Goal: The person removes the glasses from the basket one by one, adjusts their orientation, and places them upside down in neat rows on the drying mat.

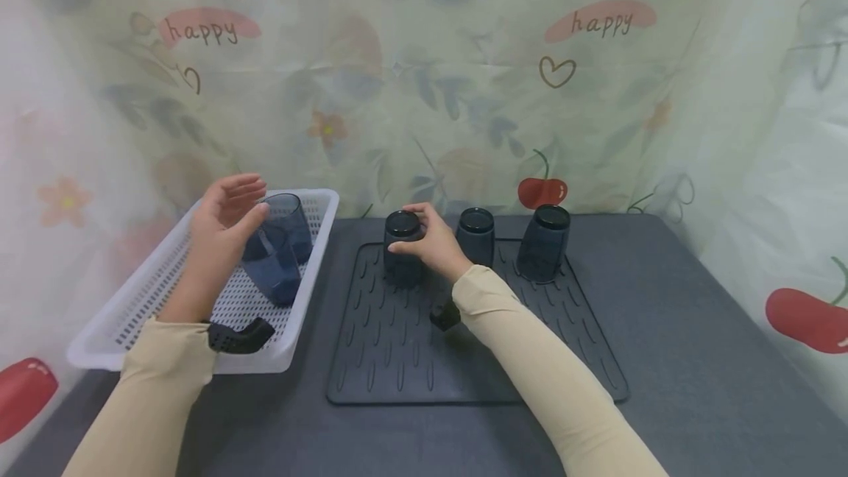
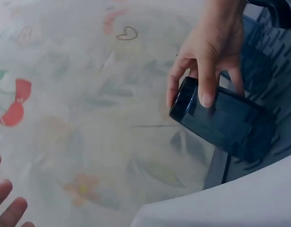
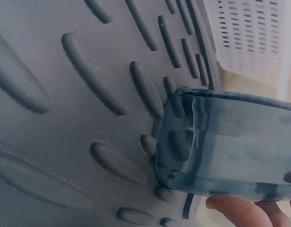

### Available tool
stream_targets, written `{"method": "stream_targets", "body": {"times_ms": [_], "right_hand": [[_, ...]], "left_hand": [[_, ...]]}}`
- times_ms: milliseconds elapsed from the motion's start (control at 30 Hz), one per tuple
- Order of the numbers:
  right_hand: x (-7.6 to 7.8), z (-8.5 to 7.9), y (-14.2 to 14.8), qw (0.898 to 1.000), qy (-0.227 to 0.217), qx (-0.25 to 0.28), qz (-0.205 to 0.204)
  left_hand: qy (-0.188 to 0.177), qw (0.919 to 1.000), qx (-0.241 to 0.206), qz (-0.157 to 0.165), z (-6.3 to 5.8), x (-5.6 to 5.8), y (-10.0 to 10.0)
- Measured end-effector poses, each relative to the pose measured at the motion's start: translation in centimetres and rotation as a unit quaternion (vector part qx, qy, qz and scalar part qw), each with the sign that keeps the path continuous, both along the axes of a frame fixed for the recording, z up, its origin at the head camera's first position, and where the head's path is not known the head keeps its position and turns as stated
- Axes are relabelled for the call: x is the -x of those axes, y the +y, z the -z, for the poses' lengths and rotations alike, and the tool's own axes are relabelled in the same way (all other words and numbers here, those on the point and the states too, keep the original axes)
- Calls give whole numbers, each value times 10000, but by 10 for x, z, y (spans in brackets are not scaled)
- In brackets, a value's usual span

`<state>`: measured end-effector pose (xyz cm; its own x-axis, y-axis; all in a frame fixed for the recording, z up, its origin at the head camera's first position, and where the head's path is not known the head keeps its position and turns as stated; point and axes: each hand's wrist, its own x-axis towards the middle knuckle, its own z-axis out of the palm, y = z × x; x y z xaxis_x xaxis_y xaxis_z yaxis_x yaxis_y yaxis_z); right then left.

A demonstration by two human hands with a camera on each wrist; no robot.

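Observation:
My right hand (image 1: 439, 247) grips a dark blue glass (image 1: 400, 269) near its base, thumb on one side and fingers on the other. That glass is upside down at the left end of a black ribbed mat (image 1: 384, 381); in the right wrist view its rim is right at the mat's ridges. Over a white basket (image 1: 310, 278), my left hand (image 1: 221, 230) holds nothing, its fingers apart and relaxed. Beside its thumb, two more blue glasses, a nearer one (image 1: 273, 274) and a farther one (image 1: 299, 230), stand in the basket.
Two upside-down glasses, one in the middle (image 1: 475, 241) and one at the right (image 1: 545, 249), stand along the mat's back edge. A printed curtain (image 1: 424, 94) hangs behind the dark table (image 1: 689, 359) and at both sides. Black cameras sit on both wrists.

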<state>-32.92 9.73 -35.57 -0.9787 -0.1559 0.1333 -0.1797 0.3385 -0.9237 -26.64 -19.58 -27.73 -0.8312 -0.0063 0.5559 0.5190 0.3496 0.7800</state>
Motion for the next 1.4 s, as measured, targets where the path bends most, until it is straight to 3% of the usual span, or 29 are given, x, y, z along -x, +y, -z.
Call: {"method": "stream_targets", "body": {"times_ms": [67, 133, 233, 500, 633, 733, 900, 1100, 1300, 1400], "right_hand": [[-1, 0, 0, 10000, 5, -12, -3], [-1, 0, 0, 10000, 5, -24, -1], [-1, 0, -1, 10000, -9, -22, -6], [-2, 0, -2, 9999, -18, -118, 14], [-1, 3, -2, 9999, 9, -151, -30], [-1, 5, -2, 9998, 14, -171, -29], [-1, 5, -2, 9998, 12, -195, 7], [0, 5, -1, 9998, -1, -196, 15], [-2, 0, 0, 9998, 26, -208, 47], [-2, -1, 0, 9998, 11, -209, 32]], "left_hand": [[-181, 9966, -801, 77, 6, 6, -6], [-363, 9873, -1544, 98, 11, 12, -11], [-622, 9730, -2221, 1, 14, 18, -16], [-1532, 9661, -1964, -673, 14, 22, -30], [-1705, 9560, -2162, -1016, 20, 22, -35], [-1771, 9520, -2300, -970, 24, 23, -36], [-2005, 9532, -2039, -985, 28, 27, -37], [-2506, 9578, -819, -1147, 32, 29, -36], [-2869, 9547, -171, -767, 33, 29, -36], [-3155, 9476, 23, -507, 35, 30, -40]]}}
